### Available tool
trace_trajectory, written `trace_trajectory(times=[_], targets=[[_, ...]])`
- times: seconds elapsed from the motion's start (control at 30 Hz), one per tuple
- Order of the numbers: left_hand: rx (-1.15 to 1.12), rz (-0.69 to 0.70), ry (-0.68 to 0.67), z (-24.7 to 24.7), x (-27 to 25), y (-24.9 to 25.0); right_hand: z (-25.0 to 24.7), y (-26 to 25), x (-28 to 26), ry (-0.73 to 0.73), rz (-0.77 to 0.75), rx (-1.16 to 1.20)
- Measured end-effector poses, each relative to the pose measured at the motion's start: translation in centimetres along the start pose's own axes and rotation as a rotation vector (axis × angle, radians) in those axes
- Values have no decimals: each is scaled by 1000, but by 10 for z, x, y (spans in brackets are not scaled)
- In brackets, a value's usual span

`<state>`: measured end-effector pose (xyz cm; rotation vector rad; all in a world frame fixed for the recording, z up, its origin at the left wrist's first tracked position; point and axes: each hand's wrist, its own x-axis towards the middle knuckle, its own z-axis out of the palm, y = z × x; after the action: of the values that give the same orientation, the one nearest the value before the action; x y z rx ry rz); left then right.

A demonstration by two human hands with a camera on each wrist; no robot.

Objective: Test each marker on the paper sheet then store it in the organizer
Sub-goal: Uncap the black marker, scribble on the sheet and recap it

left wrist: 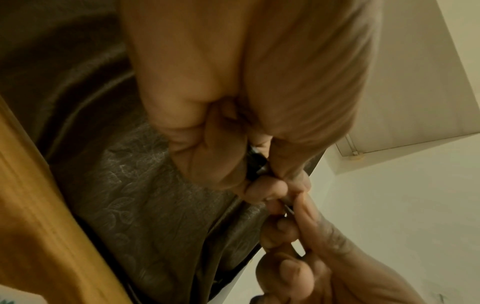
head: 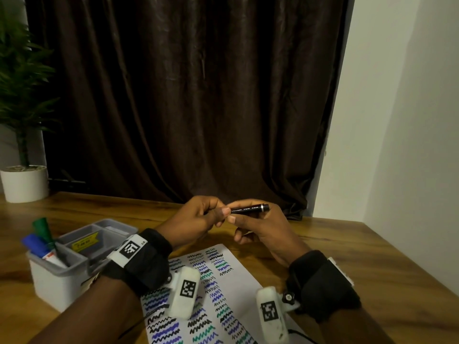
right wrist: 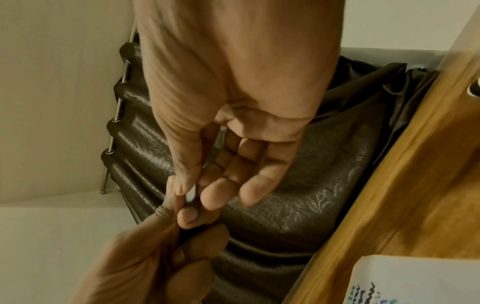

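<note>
Above the tabletop (head: pixel 335 234), head view: black marker (head: pixel 249 209) horizontal, long axis left-right, silver-ringed end pointing right; left hand (head: pixel 196 219) pinching its left end, right hand (head: pixel 263 229) gripping mid-barrel. Left wrist: fingers (left wrist: pixel 207 156) curled around it. Right wrist: thumb and forefinger (right wrist: pixel 185 162) pinching.

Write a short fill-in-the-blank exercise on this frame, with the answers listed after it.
1. Both hands hold a ____ marker above the table.
2. The left hand and the right hand each have a grip on the same ____.
3. The organizer holds a green marker and a ____ one.
4. The paper sheet is covered with ____ lines.

Answers: black; marker; blue; wavy
</note>
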<state>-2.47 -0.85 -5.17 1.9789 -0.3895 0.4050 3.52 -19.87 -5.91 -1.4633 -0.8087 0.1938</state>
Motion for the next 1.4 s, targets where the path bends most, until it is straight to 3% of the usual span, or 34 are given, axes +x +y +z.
trace_trajectory(times=[0.33, 0.6, 0.77, 0.9, 1.03, 1.23, 1.4], targets=[[-56, 22, 112, 10, 1, 4, -7, 0, 2, 47, 10, -17], [-135, -40, 262, -14, 0, 0, -6, -7, 2, 82, 27, 43], [-143, -8, 389, -33, -3, 26, -5, -10, 0, -9, 167, -14], [25, 33, 393, -75, -26, 65, -1, 1, -5, -217, 367, -172], [253, 15, 455, -131, -71, 90, 3, 11, -7, -446, 423, -496], [526, -133, 514, -185, -134, 86, 4, 14, -5, -441, 443, -521], [693, -192, 539, -196, -162, 77, 3, 13, -5, -457, 446, -544]])
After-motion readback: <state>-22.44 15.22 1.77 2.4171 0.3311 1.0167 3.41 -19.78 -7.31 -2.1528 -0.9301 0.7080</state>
